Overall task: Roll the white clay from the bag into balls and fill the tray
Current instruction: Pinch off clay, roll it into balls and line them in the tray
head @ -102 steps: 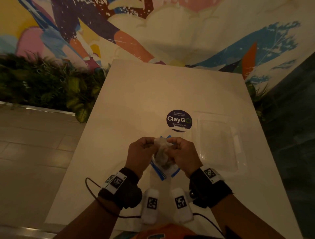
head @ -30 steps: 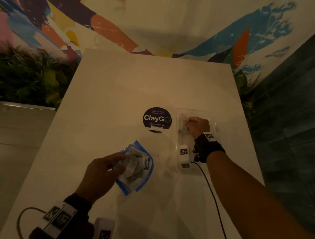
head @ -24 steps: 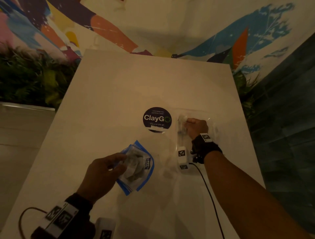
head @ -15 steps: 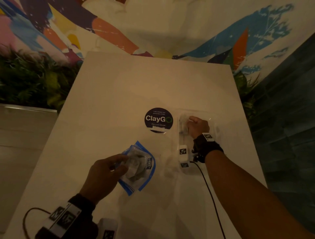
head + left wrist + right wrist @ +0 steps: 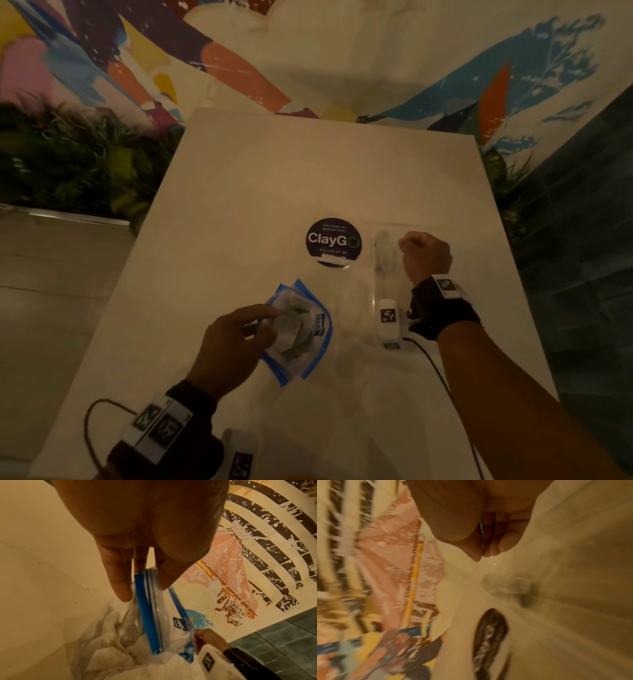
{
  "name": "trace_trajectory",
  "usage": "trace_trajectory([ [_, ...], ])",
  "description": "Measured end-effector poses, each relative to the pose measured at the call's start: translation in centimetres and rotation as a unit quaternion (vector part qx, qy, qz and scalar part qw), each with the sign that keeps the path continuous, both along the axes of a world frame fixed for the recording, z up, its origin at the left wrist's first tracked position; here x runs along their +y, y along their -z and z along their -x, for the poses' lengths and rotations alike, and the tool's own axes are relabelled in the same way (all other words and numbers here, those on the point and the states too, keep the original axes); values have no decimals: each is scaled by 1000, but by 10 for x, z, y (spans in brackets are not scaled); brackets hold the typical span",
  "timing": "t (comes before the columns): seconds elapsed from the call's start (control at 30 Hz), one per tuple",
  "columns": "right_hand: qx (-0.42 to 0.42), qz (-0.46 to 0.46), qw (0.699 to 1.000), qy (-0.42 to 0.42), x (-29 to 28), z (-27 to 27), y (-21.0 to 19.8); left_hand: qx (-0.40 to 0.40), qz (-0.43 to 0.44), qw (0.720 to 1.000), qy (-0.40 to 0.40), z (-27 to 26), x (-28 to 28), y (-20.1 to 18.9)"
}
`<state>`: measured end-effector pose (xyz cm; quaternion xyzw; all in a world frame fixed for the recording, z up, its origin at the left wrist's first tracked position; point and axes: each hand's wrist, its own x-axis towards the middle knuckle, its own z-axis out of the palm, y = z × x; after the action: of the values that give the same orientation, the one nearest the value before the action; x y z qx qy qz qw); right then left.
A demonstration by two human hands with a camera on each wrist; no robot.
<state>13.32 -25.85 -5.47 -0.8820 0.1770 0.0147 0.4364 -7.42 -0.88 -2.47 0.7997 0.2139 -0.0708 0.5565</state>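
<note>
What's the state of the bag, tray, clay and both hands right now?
Bag: lying on the table, mouth open, white clay inside.
Left hand: pinching the bag's blue zip edge.
Tray: clear, on the table, white clay pieces at its left edge.
Right hand: curled over the tray; any clay held is hidden.

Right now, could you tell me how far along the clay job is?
Early. One pale lump, seemingly clay, lies in the clear tray beside the right hand, whose fingers are curled. The left hand pinches the bag, which holds more clay. Most of the tray looks unfilled.
</note>
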Motion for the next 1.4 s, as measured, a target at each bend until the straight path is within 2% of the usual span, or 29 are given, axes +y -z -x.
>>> trace_trajectory([
  [0.1,-63,-91,991,-75,29,38,-48,-14,-76,996,46,-1,2,2],
  [0.2,-23,-184,954,-236,67,97,-85,-8,-111,990,82,-4,3,2],
  [0.27,27,-119,927,-355,85,124,-79,-10,-124,987,98,-5,3,2],
  [0.33,57,28,890,-452,93,138,-61,-14,-144,983,116,-6,3,1],
  [0.43,51,151,844,-513,93,147,-49,-22,-141,980,141,-3,5,-2],
  [0.67,12,193,825,-532,99,153,-40,-21,-124,980,155,1,9,2],
  [0.8,11,180,843,-507,99,153,-37,-33,-124,980,152,3,8,4],
  [1.03,20,96,890,-445,93,151,-37,-74,-116,984,117,4,9,3],
  [1.2,34,70,894,-442,91,150,-43,-162,-88,977,110,6,1,-2],
  [1.3,45,51,892,-447,88,146,-45,-166,-59,980,89,7,-1,-2],
  [1.4,57,-9,912,-405,88,142,-47,-168,-69,978,102,4,-1,-3],
])
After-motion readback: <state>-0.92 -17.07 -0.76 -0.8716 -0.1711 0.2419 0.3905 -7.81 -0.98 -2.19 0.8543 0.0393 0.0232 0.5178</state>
